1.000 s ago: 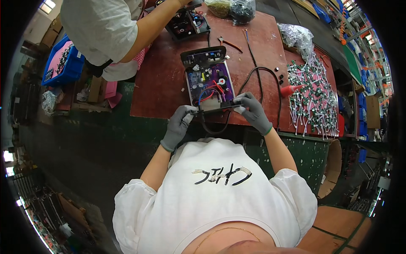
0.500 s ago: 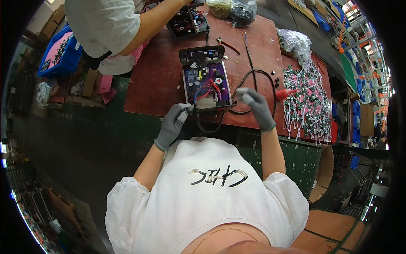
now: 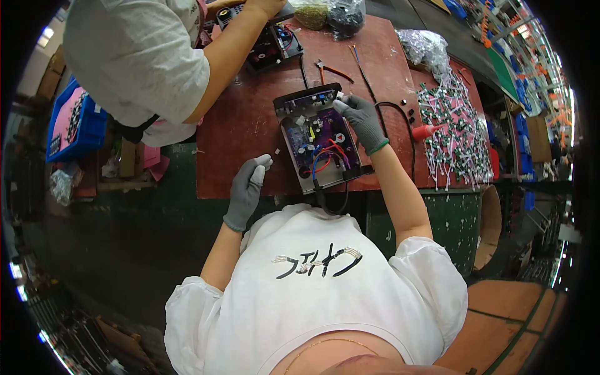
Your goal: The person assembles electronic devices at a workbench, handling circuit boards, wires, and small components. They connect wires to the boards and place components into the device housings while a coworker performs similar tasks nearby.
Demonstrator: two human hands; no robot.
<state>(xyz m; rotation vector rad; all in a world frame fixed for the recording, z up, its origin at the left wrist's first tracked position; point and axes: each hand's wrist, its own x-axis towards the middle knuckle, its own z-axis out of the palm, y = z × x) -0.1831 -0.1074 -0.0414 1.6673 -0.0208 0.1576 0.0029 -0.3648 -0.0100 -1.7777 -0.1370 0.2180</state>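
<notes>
On the near part of the table lies an open electronic device (image 3: 294, 147), a metal case with a purple circuit board and red and blue wires. Its black panel (image 3: 294, 100) stands along the far side. My right hand (image 3: 365, 124), in a grey glove with pale fingertips, grips the panel's right end at the case's far right corner. Left of the case, my left hand (image 3: 245, 192), gloved alike, hovers by the table edge. Its fingers are half bent, thumb a little apart, nothing visible in them. A black cable (image 3: 345, 199) loops from the case's near side.
Across the table a person's arm (image 3: 234, 62) reaches over a second open device (image 3: 275, 53). A red bottle (image 3: 425, 131) and a heap of small wired boards (image 3: 456, 134) lie on the right. Pliers (image 3: 331, 72) and clear plastic bags (image 3: 425, 50) are farther back.
My right hand has moved from the near right corner up to the far panel. The left hand has let go of the case, which now sits turned slightly. The other person leans in further.
</notes>
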